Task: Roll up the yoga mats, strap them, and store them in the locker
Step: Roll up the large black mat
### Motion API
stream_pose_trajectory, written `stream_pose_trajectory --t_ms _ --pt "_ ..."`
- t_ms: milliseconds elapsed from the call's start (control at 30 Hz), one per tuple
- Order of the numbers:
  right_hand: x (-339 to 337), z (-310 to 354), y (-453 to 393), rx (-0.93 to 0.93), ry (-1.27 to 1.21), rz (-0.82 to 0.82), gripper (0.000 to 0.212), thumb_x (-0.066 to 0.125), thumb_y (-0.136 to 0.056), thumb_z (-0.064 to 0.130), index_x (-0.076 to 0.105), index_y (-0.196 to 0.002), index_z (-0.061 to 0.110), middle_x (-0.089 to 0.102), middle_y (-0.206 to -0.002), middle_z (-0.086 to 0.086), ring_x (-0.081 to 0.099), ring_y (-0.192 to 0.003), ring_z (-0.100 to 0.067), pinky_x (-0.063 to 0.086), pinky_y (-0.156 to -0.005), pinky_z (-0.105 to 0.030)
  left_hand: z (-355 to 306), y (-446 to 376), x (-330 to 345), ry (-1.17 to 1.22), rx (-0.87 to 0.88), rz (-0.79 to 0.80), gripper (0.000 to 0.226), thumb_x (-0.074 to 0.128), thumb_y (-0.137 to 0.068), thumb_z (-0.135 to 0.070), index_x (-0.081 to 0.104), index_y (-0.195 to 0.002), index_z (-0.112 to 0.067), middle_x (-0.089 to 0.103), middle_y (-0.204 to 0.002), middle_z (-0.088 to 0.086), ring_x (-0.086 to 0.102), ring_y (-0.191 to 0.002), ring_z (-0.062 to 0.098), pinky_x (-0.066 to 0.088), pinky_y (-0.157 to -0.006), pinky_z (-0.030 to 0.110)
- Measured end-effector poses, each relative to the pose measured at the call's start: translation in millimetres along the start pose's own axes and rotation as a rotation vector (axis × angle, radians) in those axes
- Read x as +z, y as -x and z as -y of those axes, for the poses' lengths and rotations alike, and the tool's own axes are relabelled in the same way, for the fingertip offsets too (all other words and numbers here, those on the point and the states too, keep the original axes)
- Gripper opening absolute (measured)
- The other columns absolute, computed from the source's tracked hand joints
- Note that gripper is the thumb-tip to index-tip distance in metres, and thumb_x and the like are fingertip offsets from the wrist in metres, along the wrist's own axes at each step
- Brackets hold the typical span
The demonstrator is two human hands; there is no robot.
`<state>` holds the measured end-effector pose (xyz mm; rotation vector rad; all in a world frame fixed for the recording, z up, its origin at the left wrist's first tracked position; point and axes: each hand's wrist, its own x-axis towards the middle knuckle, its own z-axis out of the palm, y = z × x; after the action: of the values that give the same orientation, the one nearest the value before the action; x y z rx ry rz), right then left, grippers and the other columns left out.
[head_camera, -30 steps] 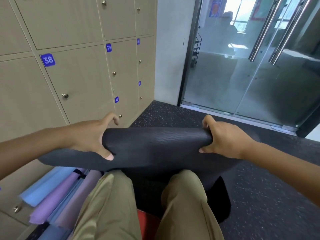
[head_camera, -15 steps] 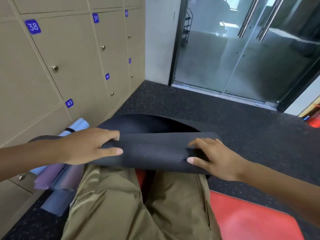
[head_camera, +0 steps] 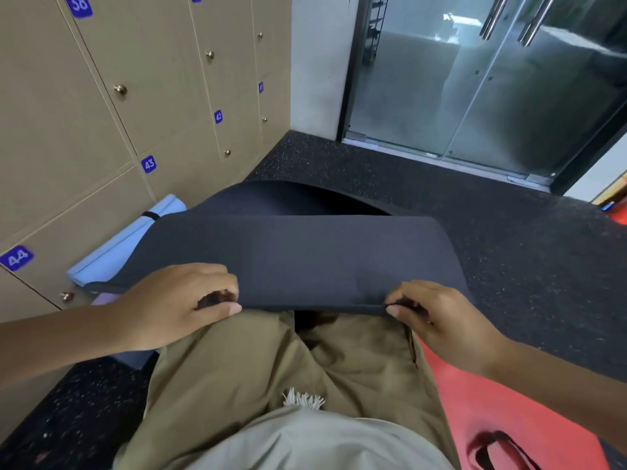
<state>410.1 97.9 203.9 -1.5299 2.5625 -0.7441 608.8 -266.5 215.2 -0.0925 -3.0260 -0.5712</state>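
A black yoga mat [head_camera: 305, 256] lies folded over across my thighs, its near edge at my knees and its far part curving down to the floor. My left hand [head_camera: 183, 300] grips the near edge on the left, fingers curled round it. At the right, my right hand [head_camera: 427, 313] pinches that same edge between thumb and fingers. A rolled light-blue mat [head_camera: 115, 249] with a black strap lies on the floor against the lockers [head_camera: 101, 96], partly hidden by the black mat. A purple mat's tip [head_camera: 105, 298] shows beside my left wrist.
Tan locker doors numbered 38 to 44 fill the left wall, all closed. A red mat [head_camera: 509, 412] with a black strap [head_camera: 502, 449] on it lies at my right on the dark speckled floor [head_camera: 526, 249]. Glass doors [head_camera: 475, 79] stand ahead.
The view tipped downward. Both hands slid from on top of the mat to its near edge at my knees and closed on it; the mat now lies flatter over my legs.
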Motion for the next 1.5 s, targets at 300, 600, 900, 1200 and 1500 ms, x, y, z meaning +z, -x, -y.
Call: stream_pose_trajectory --t_ms 300,600,900,1200,1500 --pt "11.8 18.2 -14.5 0.144 0.007 -0.153 0.011 0.071 -0.094 0.024 0.064 -0.087 0.031 0.061 -0.084 0.017 0.056 -0.087 -0.007 0.044 -0.077 -0.022 -16.8 -3.5 22.3 0.076 -0.274 -0.238 0.032 0.06 -0.095 -0.048 0.058 -0.068 -0.031 0.06 -0.085 -0.02 0.055 -0.082 0.007 0.041 -0.063 0.03" --pt "28.4 4.4 -22.0 -0.145 0.224 -0.359 0.013 0.061 -0.099 0.013 0.073 -0.102 0.009 0.068 -0.103 0.001 0.061 -0.09 -0.024 0.051 -0.08 -0.042 -18.8 -20.9 32.8 0.124 -0.373 -0.283 0.027 0.061 -0.099 -0.033 0.056 -0.074 -0.027 0.061 -0.066 -0.007 0.058 -0.067 0.013 0.043 -0.06 0.032" --pt "40.5 -0.7 -24.7 -0.227 0.47 -0.317 0.029 0.056 -0.103 0.028 0.072 -0.117 0.008 0.061 -0.093 -0.004 0.054 -0.08 -0.03 0.042 -0.068 -0.041 1.4 -18.4 29.2 0.029 -0.091 -0.272 0.016 0.044 -0.103 -0.041 0.058 -0.095 -0.037 0.06 -0.085 -0.019 0.058 -0.08 0.005 0.051 -0.063 0.037" --pt "41.4 -3.4 -29.5 -0.134 0.428 -0.246 0.036 0.048 -0.103 0.039 0.071 -0.12 0.017 0.06 -0.106 -0.003 0.054 -0.086 -0.027 0.044 -0.068 -0.042 34.4 -1.1 27.9 -0.078 0.213 -0.355 0.024 0.057 -0.099 -0.011 0.076 -0.11 -0.002 0.059 -0.11 0.004 0.056 -0.096 0.015 0.044 -0.089 0.022" --pt "39.4 4.9 -30.9 -0.034 0.455 -0.195 0.05 0.048 -0.093 0.059 0.069 -0.119 0.021 0.061 -0.109 0.001 0.053 -0.094 -0.024 0.043 -0.073 -0.04 16.1 -4.0 39.2 -0.276 0.02 -0.52 0.041 0.062 -0.09 -0.053 0.079 -0.101 -0.017 0.069 -0.106 -0.004 0.058 -0.1 0.027 0.034 -0.091 0.037"
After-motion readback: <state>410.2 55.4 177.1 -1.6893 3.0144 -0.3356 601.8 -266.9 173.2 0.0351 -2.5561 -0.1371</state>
